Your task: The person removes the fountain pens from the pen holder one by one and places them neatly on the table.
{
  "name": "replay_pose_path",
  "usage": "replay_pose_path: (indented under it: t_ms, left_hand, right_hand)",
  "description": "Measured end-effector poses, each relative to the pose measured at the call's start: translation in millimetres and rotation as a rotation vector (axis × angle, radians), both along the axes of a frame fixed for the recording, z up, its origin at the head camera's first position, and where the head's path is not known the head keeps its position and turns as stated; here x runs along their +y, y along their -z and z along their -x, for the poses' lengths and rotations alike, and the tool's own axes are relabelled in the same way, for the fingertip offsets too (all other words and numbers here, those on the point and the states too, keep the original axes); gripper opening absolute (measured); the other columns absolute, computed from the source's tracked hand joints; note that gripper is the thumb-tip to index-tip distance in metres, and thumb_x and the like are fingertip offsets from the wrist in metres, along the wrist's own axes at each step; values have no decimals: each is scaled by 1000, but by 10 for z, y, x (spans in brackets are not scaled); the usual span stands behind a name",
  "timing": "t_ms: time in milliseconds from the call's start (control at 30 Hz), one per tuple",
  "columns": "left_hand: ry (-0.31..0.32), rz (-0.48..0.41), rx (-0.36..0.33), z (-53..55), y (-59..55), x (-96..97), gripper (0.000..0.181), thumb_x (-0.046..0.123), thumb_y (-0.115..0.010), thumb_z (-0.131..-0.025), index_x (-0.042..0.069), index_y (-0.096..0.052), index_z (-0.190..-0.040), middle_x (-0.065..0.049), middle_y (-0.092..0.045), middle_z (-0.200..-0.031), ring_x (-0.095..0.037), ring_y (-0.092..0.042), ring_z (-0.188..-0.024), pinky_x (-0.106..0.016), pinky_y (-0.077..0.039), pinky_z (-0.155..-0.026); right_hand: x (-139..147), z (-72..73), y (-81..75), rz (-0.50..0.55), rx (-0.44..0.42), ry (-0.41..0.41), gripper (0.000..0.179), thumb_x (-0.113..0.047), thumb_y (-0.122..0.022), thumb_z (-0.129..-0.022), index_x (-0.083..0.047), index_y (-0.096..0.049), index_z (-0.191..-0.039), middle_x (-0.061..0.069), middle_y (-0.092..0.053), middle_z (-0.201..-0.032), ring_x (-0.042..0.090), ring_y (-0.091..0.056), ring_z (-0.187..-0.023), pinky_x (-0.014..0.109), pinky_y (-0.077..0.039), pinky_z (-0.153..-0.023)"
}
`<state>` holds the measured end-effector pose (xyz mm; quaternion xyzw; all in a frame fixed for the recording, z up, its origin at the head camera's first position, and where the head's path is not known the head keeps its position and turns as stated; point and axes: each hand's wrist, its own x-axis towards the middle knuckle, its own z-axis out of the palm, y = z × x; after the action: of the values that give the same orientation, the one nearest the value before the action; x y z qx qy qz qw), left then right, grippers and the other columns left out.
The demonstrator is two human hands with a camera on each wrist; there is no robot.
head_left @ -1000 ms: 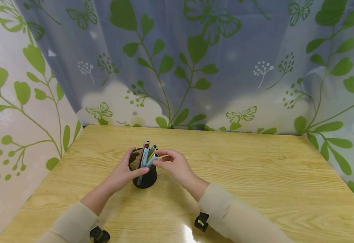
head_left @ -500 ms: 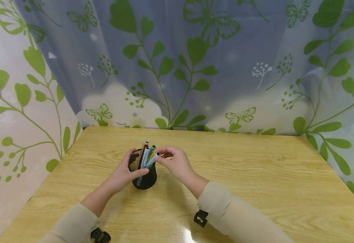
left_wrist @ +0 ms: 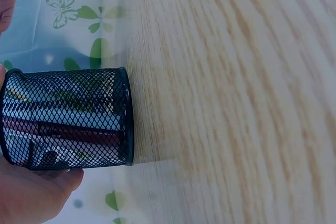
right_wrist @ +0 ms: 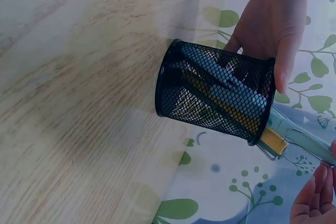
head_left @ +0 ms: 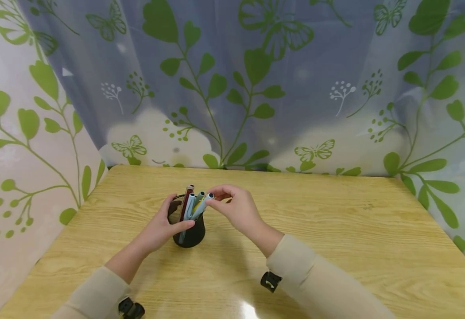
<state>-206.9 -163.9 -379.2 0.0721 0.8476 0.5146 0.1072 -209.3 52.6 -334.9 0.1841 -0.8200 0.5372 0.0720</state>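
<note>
A black mesh pen holder stands upright on the table, with several pens in it. My left hand grips its rim and upper side, the thumb in front and the fingers behind. Just to the right, my right hand pinches the top of a light blue pen with thumb and fingertips. That pen tilts right, its lower part still inside the holder; the right wrist view shows its metal clip. Another light blue pen, a dark red pen and a yellow one stand beside it.
The wooden table reaches out to both sides of the holder. A patterned curtain with leaves and butterflies hangs along its back edge and both sides. Black wrist cameras sit below the sleeves.
My right hand has drawn the light blue pen slightly up and to the right. My left hand and the pen holder have stayed in place.
</note>
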Motion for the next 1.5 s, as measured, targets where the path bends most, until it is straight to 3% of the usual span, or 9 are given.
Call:
replay_pose_path:
  t_ms: [333,600,733,900,1100,1333,1500]
  left_hand:
    - [-4,42,-3,-8,-15,-2,102,44,-69,-82,10,-1,-150,-24,-13,-150,-42,-15,-136,-60,-24,-101]
    - [5,36,17,2,4,5,101,43,-70,-81,9,-3,-149,-21,-15,-151,-39,-14,-137,-59,-21,-103]
    - [-3,65,1,-9,6,16,107,46,-69,-81,7,3,-149,-22,-7,-153,-40,-9,-138,-59,-19,-104]
    - [-8,47,5,-21,3,4,105,44,-69,-82,5,2,-149,-24,-8,-152,-39,-8,-138,-58,-18,-105]
    - [0,39,21,-26,-9,-13,102,42,-69,-82,4,-1,-148,-24,-11,-151,-39,-10,-137,-58,-19,-104]
    - [-7,39,10,-20,3,-7,99,42,-70,-82,7,-6,-149,-24,-11,-151,-38,-8,-138,-59,-19,-104]
    - [-26,14,0,-9,3,-11,97,41,-71,-81,9,-10,-148,-24,-15,-150,-38,-9,-138,-59,-19,-104]
  right_hand:
    - [149,-18,-4,-55,12,34,18,-15,-75,-80,-11,-71,-97,-4,-66,-86,10,-58,-78,27,-49,-68]
    - [315,-35,-65,-312,149,-16,12,-20,-73,-82,-15,-68,-92,-7,-67,-86,8,-61,-80,30,-49,-72]
    - [384,-54,-109,-420,150,-18,10,-21,-72,-82,-17,-67,-91,-7,-67,-85,8,-61,-79,32,-49,-73]
    - [457,-64,-97,-494,149,-36,12,-19,-72,-83,-16,-70,-94,-6,-67,-88,8,-61,-81,31,-49,-72]
    - [543,-45,11,-368,65,-66,15,-15,-72,-82,-13,-72,-97,-4,-68,-89,10,-61,-80,25,-50,-68]
    - [627,9,194,-169,-113,-89,20,-13,-71,-83,-6,-71,-102,0,-67,-92,13,-61,-84,29,-51,-70]
    - [647,45,244,-100,-143,-80,20,-14,-71,-83,-6,-71,-101,3,-67,-92,16,-60,-84,30,-50,-71]
